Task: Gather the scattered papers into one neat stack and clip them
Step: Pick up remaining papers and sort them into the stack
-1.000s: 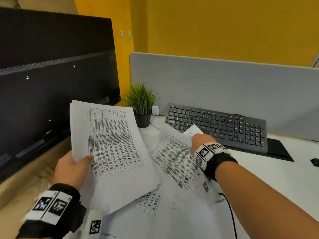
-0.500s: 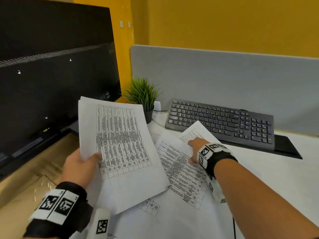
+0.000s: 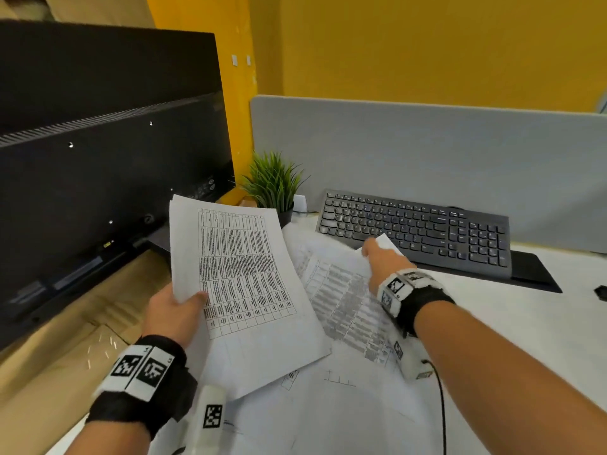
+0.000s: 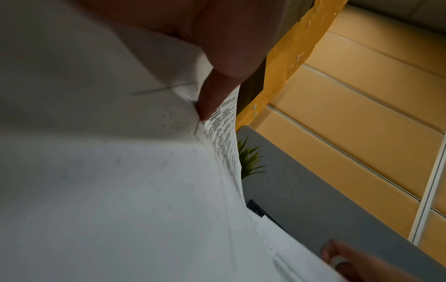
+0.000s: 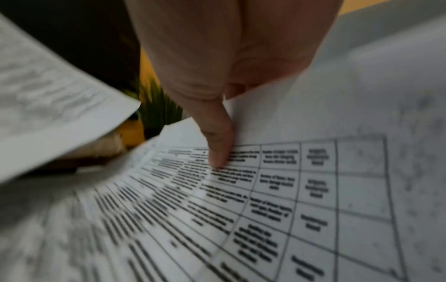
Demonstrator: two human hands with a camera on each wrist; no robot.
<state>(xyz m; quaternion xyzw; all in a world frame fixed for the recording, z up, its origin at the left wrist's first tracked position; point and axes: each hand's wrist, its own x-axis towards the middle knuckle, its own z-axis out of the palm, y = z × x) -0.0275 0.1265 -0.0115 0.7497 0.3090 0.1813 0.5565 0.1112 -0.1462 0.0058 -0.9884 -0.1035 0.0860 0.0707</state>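
My left hand [image 3: 177, 310] holds up a few white sheets [image 3: 243, 274] printed with a table, thumb [image 4: 212, 91] on top, tilted above the desk's left side. My right hand [image 3: 382, 261] pinches the far edge of another printed sheet [image 3: 341, 297] just in front of the keyboard. Its thumb [image 5: 217, 145] presses on the sheet's printed table [image 5: 265, 190]. That sheet is blurred and curves up from the desk. More loose papers [image 3: 328, 405] lie spread on the desk under both hands.
A black keyboard [image 3: 414, 231] sits behind the papers, against a grey divider [image 3: 427, 152]. A small potted plant [image 3: 272, 188] stands at the back, beside the rear of a large black monitor [image 3: 98, 159]. A thin cable [image 3: 441, 405] trails from my right wrist.
My right hand has gone from resting on the sheet to pinching its far edge, and the sheet now bends upward and blurs. The left hand still holds its sheets up.
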